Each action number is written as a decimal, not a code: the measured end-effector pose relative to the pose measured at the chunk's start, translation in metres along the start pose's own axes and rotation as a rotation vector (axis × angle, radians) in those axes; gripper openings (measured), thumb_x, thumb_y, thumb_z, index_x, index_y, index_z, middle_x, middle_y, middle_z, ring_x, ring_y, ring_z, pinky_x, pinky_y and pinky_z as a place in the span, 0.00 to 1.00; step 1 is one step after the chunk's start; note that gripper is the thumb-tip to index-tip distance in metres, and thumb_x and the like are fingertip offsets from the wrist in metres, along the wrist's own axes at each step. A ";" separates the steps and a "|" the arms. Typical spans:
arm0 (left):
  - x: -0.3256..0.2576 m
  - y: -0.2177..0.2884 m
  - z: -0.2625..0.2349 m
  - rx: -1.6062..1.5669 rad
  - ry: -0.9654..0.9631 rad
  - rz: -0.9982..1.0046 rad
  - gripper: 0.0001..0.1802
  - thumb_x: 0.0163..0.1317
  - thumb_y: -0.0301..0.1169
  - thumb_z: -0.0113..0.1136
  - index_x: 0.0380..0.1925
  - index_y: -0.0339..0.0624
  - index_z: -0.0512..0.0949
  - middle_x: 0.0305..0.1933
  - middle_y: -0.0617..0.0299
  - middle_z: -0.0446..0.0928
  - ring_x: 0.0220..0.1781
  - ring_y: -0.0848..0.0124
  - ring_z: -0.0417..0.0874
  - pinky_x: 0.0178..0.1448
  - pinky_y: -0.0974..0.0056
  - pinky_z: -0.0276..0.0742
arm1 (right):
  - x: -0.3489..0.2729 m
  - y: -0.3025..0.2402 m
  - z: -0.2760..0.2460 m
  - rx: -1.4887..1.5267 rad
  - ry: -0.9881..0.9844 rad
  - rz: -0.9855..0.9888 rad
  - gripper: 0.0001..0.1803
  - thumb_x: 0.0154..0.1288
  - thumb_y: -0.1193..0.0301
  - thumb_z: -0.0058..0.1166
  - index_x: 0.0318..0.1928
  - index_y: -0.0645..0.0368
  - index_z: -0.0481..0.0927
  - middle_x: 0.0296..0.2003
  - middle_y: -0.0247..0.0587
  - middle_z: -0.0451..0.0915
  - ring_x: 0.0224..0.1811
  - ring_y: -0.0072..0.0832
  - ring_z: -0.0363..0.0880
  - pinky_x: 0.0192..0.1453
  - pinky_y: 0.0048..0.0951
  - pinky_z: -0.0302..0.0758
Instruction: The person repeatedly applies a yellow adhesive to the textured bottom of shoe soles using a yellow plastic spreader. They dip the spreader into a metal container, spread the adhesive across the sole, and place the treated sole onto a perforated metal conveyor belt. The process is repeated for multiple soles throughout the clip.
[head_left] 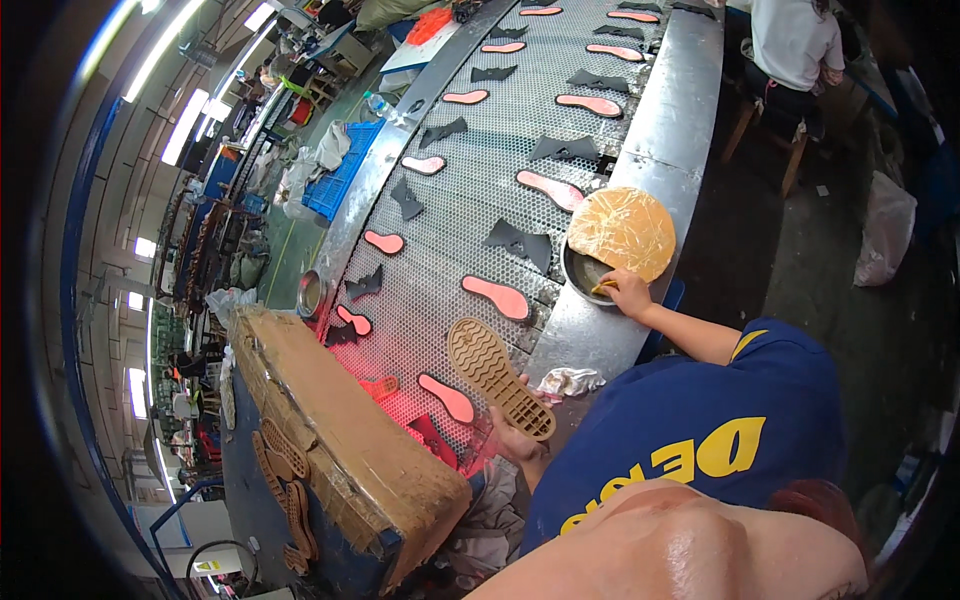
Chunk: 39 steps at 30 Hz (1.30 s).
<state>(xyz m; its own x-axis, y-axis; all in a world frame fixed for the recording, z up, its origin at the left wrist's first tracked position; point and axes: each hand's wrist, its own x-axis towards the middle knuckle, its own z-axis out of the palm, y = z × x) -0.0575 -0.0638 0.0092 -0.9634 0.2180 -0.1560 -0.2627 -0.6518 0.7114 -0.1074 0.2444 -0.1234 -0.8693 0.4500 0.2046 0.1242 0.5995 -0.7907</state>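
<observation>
My left hand grips the heel end of a tan rubber shoe sole, tread side up, over the near edge of a perforated metal conveyor belt. My right hand holds a small brush with a yellowish tip inside a round metal pot that sits on the belt's steel side rail. A round lid crusted with amber glue leans over the pot's far side. Pink insoles and black cut pieces lie spaced along the belt.
A worn cardboard-topped stand with more tan soles on its side is at my lower left. A crumpled white rag lies on the rail. A person in a white top sits at the far right. A blue crate lies left of the belt.
</observation>
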 end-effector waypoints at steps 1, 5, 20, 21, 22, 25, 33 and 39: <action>-0.001 0.002 0.003 -0.023 -0.007 -0.012 0.32 0.74 0.50 0.28 0.67 0.37 0.59 0.60 0.39 0.71 0.43 0.56 0.82 0.38 0.55 0.85 | 0.001 0.001 0.000 0.008 -0.012 0.003 0.08 0.56 0.68 0.62 0.36 0.55 0.84 0.34 0.46 0.81 0.38 0.43 0.80 0.42 0.39 0.76; -0.005 0.006 0.009 0.016 0.019 -0.001 0.32 0.74 0.50 0.28 0.66 0.37 0.60 0.59 0.38 0.71 0.42 0.56 0.82 0.38 0.55 0.85 | 0.002 -0.009 -0.003 0.091 -0.029 0.056 0.09 0.56 0.68 0.62 0.38 0.55 0.84 0.35 0.47 0.82 0.40 0.45 0.80 0.45 0.40 0.75; 0.003 0.012 0.056 -0.147 -0.258 -0.103 0.33 0.72 0.51 0.29 0.65 0.36 0.61 0.59 0.39 0.72 0.44 0.57 0.83 0.40 0.58 0.84 | 0.059 -0.129 -0.076 1.140 0.162 0.098 0.10 0.72 0.69 0.51 0.45 0.64 0.78 0.26 0.32 0.78 0.28 0.19 0.77 0.36 0.21 0.74; -0.001 0.012 0.059 -0.140 -0.268 -0.099 0.34 0.72 0.51 0.30 0.66 0.36 0.61 0.59 0.39 0.72 0.44 0.58 0.83 0.41 0.59 0.83 | 0.052 -0.150 -0.085 1.138 0.134 -0.026 0.11 0.74 0.70 0.47 0.48 0.65 0.76 0.32 0.37 0.80 0.33 0.21 0.79 0.42 0.22 0.76; 0.001 0.011 0.066 -0.143 -0.285 -0.090 0.34 0.72 0.52 0.31 0.66 0.36 0.60 0.59 0.39 0.72 0.44 0.58 0.83 0.41 0.59 0.83 | 0.040 -0.182 -0.104 1.045 0.097 -0.183 0.12 0.74 0.69 0.46 0.50 0.65 0.74 0.41 0.43 0.79 0.41 0.27 0.81 0.50 0.26 0.76; 0.003 0.009 0.074 -0.088 -0.314 -0.072 0.35 0.71 0.53 0.33 0.67 0.37 0.58 0.60 0.39 0.71 0.45 0.58 0.82 0.42 0.59 0.83 | 0.024 -0.201 -0.104 0.621 0.172 -0.598 0.13 0.71 0.67 0.51 0.47 0.65 0.76 0.46 0.50 0.78 0.49 0.37 0.79 0.55 0.31 0.74; -0.002 0.011 0.097 0.022 -0.290 -0.047 0.38 0.69 0.54 0.40 0.67 0.35 0.55 0.60 0.38 0.70 0.45 0.63 0.83 0.43 0.63 0.84 | 0.020 -0.213 -0.094 0.550 0.133 -0.617 0.14 0.67 0.66 0.57 0.45 0.65 0.80 0.46 0.51 0.78 0.47 0.39 0.79 0.51 0.34 0.76; -0.002 0.017 0.100 0.244 -0.315 -0.010 0.44 0.64 0.58 0.46 0.65 0.29 0.58 0.58 0.40 0.72 0.44 0.66 0.82 0.41 0.66 0.83 | 0.017 -0.213 -0.091 0.545 0.137 -0.603 0.13 0.68 0.66 0.56 0.44 0.65 0.79 0.46 0.52 0.78 0.47 0.39 0.79 0.51 0.34 0.75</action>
<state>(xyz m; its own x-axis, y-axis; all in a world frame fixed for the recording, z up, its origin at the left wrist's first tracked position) -0.0545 -0.0032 0.0900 -0.8874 0.4601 0.0270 -0.2150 -0.4651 0.8587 -0.1053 0.1845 0.1009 -0.6421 0.2511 0.7243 -0.6254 0.3748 -0.6844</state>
